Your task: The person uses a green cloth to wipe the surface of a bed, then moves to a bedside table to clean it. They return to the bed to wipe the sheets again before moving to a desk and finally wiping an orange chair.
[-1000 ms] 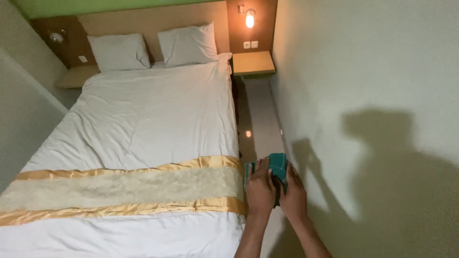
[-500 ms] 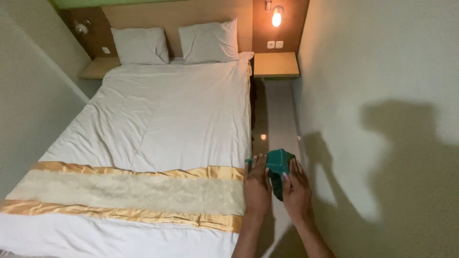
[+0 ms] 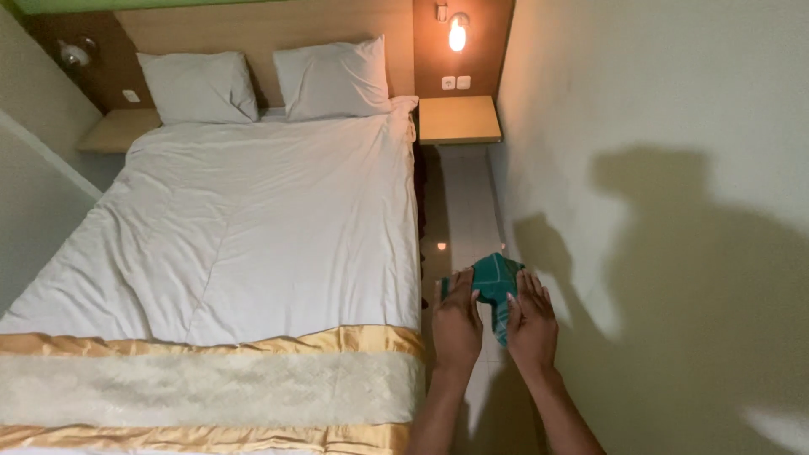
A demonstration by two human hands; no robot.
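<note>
Since earlier: hands hold as before; the view sits slightly lower over the bed.
Head view, cloth: green cloth [image 3: 497,286], held between both hands above the floor strip beside the bed [image 3: 253,244].
Left hand [image 3: 458,323]: fingers pressed together against the cloth.
Right hand [image 3: 532,327]: fingers together, flat along it.
Risk: flat palms clasp loosely; the cloth could slip to the floor.

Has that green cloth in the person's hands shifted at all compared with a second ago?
Cannot tell. The green cloth sits between both hands by the bed's gold band in every picture; only the camera's framing of the room differs.
</note>
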